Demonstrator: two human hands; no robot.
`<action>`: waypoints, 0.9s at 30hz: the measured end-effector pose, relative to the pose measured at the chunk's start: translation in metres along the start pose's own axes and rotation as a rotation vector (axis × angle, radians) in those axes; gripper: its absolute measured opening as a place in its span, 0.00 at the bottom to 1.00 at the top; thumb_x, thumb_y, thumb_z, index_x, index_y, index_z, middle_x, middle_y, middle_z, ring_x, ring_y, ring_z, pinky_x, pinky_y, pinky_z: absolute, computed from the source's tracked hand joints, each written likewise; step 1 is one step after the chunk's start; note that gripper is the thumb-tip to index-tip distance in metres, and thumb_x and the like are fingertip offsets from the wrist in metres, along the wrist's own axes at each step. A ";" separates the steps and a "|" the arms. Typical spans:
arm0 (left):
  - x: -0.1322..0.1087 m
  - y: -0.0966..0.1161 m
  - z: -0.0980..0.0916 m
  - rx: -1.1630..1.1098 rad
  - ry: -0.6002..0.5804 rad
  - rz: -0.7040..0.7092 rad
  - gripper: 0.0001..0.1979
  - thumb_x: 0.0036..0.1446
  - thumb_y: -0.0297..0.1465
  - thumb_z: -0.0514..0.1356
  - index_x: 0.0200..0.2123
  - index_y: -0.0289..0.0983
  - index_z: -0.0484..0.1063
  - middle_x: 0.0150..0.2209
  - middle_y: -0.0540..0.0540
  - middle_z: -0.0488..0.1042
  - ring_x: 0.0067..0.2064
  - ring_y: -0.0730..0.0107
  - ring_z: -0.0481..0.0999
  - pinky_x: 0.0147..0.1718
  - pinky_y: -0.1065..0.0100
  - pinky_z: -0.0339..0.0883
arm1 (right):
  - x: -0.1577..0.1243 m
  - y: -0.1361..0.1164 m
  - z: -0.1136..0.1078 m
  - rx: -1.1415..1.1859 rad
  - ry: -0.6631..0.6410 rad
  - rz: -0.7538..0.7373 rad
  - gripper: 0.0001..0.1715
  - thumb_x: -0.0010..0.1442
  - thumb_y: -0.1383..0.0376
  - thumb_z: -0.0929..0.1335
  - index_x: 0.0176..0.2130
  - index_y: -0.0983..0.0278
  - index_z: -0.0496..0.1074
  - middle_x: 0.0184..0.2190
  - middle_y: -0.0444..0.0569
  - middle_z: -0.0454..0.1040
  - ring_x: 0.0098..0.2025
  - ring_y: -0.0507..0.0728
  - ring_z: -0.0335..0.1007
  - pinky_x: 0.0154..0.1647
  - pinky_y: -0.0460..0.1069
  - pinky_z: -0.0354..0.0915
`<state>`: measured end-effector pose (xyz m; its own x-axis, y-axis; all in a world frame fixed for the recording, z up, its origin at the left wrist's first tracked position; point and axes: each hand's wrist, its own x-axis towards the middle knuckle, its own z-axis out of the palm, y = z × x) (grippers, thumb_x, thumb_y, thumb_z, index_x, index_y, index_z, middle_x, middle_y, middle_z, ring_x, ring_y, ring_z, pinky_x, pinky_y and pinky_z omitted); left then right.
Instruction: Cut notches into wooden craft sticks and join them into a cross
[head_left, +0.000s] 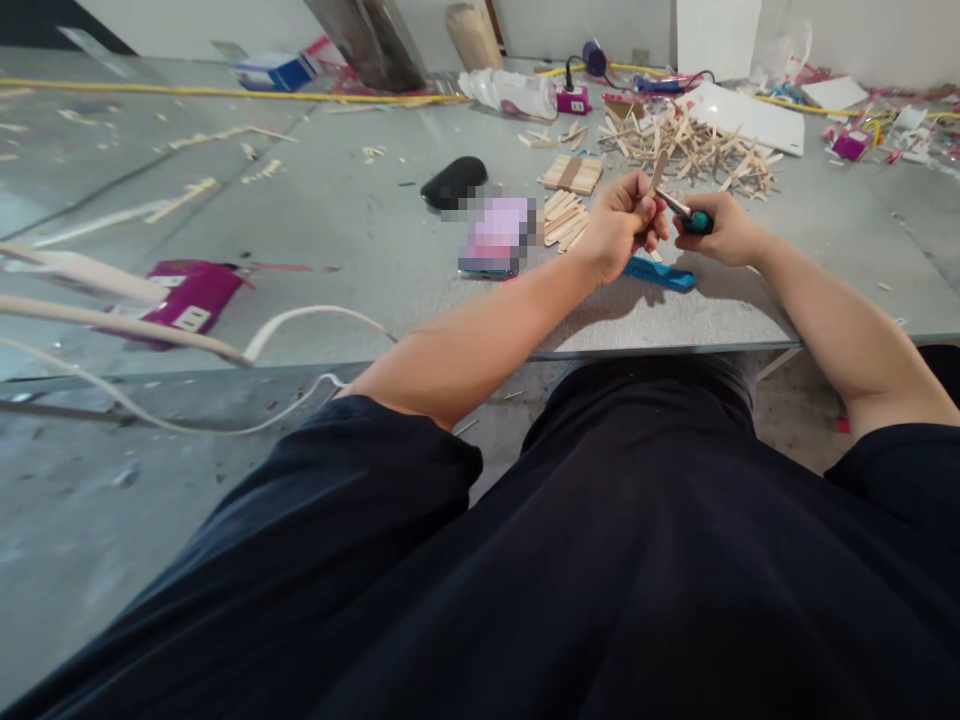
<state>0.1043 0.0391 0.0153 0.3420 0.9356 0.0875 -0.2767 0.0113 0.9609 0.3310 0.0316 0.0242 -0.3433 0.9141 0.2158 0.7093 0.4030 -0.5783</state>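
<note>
Pinched in my left hand point(630, 222) is a small wooden stick point(659, 172), which points up and away from me. My right hand point(724, 230) is closed around a tool with a green and black handle point(699, 221). The tool's metal end meets the lower part of the stick at my left fingertips. Below my hands a blue plastic tool point(660, 274) lies on the grey table point(360, 220). Loose flat sticks point(564, 220) and a banded bundle of sticks point(572, 174) are left of my left hand. Behind both hands spreads a heap of wooden pieces point(697, 140).
A phone point(496, 236) and a black mouse point(455, 182) lie to the left. Farther back are a clear plastic bottle point(514, 92), a purple socket block point(573, 99) and a white board point(746, 115). White cables cross the left table edge beside another purple block point(184, 300).
</note>
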 end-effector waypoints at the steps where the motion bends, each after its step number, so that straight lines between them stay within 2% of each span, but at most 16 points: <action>1: 0.000 0.000 0.000 -0.015 0.000 -0.002 0.20 0.84 0.19 0.57 0.36 0.43 0.65 0.28 0.56 0.75 0.25 0.81 0.75 0.26 0.76 0.63 | 0.001 0.002 0.001 -0.034 0.035 -0.004 0.20 0.58 0.49 0.80 0.36 0.53 0.70 0.35 0.46 0.75 0.42 0.65 0.72 0.53 0.64 0.74; 5: 0.002 -0.002 0.000 -0.052 -0.024 -0.013 0.19 0.84 0.23 0.60 0.35 0.43 0.67 0.26 0.56 0.74 0.21 0.80 0.68 0.25 0.74 0.62 | 0.003 0.006 0.002 -0.187 0.217 -0.056 0.14 0.64 0.51 0.75 0.41 0.51 0.69 0.43 0.53 0.81 0.51 0.74 0.79 0.61 0.69 0.72; 9: 0.004 -0.005 0.001 -0.063 -0.020 -0.073 0.17 0.85 0.28 0.63 0.36 0.42 0.70 0.26 0.55 0.74 0.21 0.79 0.67 0.25 0.73 0.63 | 0.002 0.004 -0.002 -0.253 0.297 -0.058 0.11 0.66 0.51 0.73 0.41 0.49 0.68 0.48 0.59 0.82 0.63 0.80 0.73 0.66 0.73 0.66; 13: 0.011 -0.004 -0.006 -0.152 -0.007 -0.097 0.18 0.88 0.29 0.60 0.38 0.41 0.73 0.27 0.56 0.75 0.22 0.82 0.70 0.27 0.76 0.66 | 0.000 0.009 -0.009 -0.243 0.372 -0.072 0.10 0.71 0.51 0.71 0.41 0.47 0.68 0.49 0.59 0.82 0.62 0.78 0.66 0.69 0.72 0.59; 17: 0.016 0.000 -0.017 -0.128 0.016 -0.046 0.16 0.87 0.34 0.65 0.39 0.42 0.73 0.27 0.57 0.75 0.22 0.83 0.72 0.24 0.78 0.65 | 0.001 0.029 -0.022 -0.212 0.456 -0.078 0.15 0.68 0.48 0.74 0.40 0.47 0.66 0.50 0.59 0.82 0.57 0.75 0.63 0.65 0.70 0.57; 19: 0.014 0.003 -0.018 -0.066 0.014 -0.031 0.17 0.86 0.34 0.66 0.38 0.42 0.72 0.27 0.55 0.77 0.22 0.82 0.72 0.24 0.77 0.64 | 0.002 0.040 -0.026 -0.181 0.442 -0.065 0.17 0.66 0.45 0.75 0.41 0.47 0.67 0.47 0.57 0.81 0.54 0.73 0.61 0.63 0.69 0.56; 23: 0.004 0.007 -0.009 0.043 0.008 0.001 0.17 0.87 0.29 0.60 0.37 0.41 0.70 0.29 0.53 0.81 0.23 0.81 0.75 0.26 0.74 0.62 | 0.006 0.045 -0.021 -0.118 0.382 -0.054 0.22 0.63 0.37 0.76 0.44 0.46 0.73 0.42 0.56 0.80 0.55 0.72 0.61 0.63 0.69 0.55; 25: 0.000 0.008 -0.005 0.096 -0.009 0.024 0.17 0.87 0.27 0.57 0.39 0.41 0.70 0.30 0.53 0.83 0.23 0.80 0.77 0.27 0.73 0.63 | 0.007 0.042 -0.015 -0.129 0.328 -0.072 0.23 0.62 0.37 0.76 0.46 0.47 0.76 0.43 0.56 0.82 0.57 0.73 0.64 0.64 0.69 0.57; 27: -0.001 0.007 -0.005 0.149 -0.019 0.034 0.16 0.87 0.27 0.56 0.40 0.41 0.70 0.30 0.52 0.84 0.24 0.79 0.78 0.28 0.72 0.64 | 0.006 0.037 -0.008 -0.176 0.284 -0.100 0.21 0.63 0.41 0.76 0.48 0.48 0.77 0.47 0.56 0.85 0.58 0.75 0.70 0.64 0.70 0.61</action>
<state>0.0980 0.0402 0.0205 0.3523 0.9276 0.1243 -0.1523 -0.0742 0.9855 0.3600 0.0524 0.0108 -0.2487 0.8358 0.4894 0.7848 0.4700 -0.4040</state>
